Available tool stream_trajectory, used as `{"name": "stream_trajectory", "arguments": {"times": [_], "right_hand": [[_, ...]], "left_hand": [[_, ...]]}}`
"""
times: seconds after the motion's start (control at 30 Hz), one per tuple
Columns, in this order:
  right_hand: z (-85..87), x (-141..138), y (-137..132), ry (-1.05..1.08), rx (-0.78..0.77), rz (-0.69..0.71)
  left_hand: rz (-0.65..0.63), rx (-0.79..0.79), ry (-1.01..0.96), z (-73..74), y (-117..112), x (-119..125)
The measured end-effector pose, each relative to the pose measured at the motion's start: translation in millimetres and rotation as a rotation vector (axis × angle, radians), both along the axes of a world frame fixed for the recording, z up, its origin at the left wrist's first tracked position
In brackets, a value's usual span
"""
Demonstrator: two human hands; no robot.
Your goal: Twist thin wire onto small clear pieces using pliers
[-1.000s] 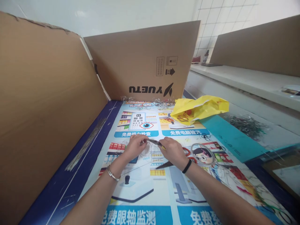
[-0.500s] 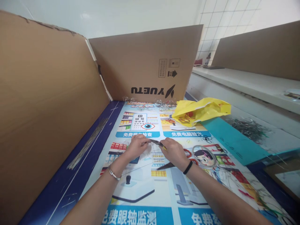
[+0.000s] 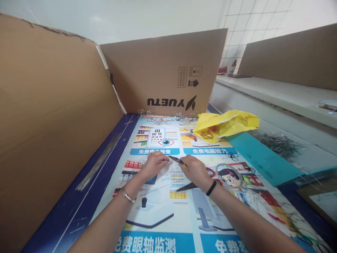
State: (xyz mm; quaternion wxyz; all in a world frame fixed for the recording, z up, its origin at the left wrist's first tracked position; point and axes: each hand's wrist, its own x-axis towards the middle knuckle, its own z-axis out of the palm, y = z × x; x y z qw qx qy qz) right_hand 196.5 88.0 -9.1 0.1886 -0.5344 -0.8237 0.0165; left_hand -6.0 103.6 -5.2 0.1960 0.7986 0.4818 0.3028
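My right hand [image 3: 196, 171] is closed around a pair of pliers [image 3: 177, 160] with dark jaws and yellow on the handles. The jaws point left, their tips close to the fingertips of my left hand [image 3: 155, 164]. That hand is pinched on what looks like a thin wire, mostly hidden by the fingers; faint strands show just below. Under my right wrist lies a pair of scissors [image 3: 187, 186] with red-orange handles, partly covered by the hand. A round clear-rimmed piece with a cartoon face [image 3: 229, 176] sits right of them.
A bundle of straight thin wires [image 3: 98, 162] lies on the left. Behind stands a cardboard panel [image 3: 158, 73]; another cardboard wall [image 3: 50, 116] rises on the left. A yellow bag [image 3: 234, 123] with red loops lies at the back right, near a tangled wire heap [image 3: 279, 146].
The pliers' jaws have shifted slightly and now stand a little clearer of my left fingertips. Both hands stay in nearly the same place.
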Motion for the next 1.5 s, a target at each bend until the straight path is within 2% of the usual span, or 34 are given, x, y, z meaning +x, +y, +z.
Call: {"name": "stream_trajectory", "arguments": {"times": [0.43, 0.6, 0.93, 1.17, 1.5], "right_hand": [[1.8, -0.8, 1.8, -0.020, -0.053, -0.016], [1.2, 0.0, 1.5, -0.013, -0.041, -0.005], [1.7, -0.4, 2.6, -0.010, -0.029, -0.004], [2.3, -0.8, 3.8, 0.006, 0.026, -0.011], [1.1, 2.1, 4.6, 0.053, 0.018, -0.001]], "left_hand": [[-0.023, 0.020, -0.052, 0.5, -0.4, -0.4], [-0.018, 0.017, -0.080, -0.9, 0.5, -0.3], [0.009, 0.069, -0.064, 6.2, -4.2, 3.5], [0.031, 0.089, -0.101, 4.8, -3.2, 2.2], [0.044, 0.068, -0.174, 3.1, -1.5, -2.5]]}}
